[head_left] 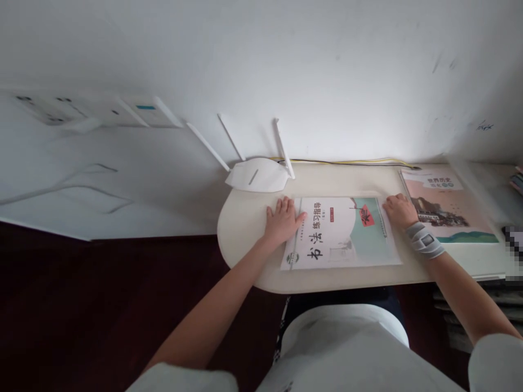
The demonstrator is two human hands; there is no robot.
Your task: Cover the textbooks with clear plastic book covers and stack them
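A white and green calligraphy workbook lies closed on the cream desk, turned sideways to me. My left hand rests at its left edge, fingers spread, the thumb touching the cover. Beside the right edge lies my right hand, its fingers curled down onto the desk at the book's upper right corner. Whether those fingers grip anything is hidden. A grey wrist brace wraps my right wrist. To the right of this hand lies a pink history book with a green band along its bottom.
A white router with three raised antennas stands at the back left of the desk. Yellow and black cables run along the wall. Wall sockets are at the left. A see-through upright edge crosses the right side.
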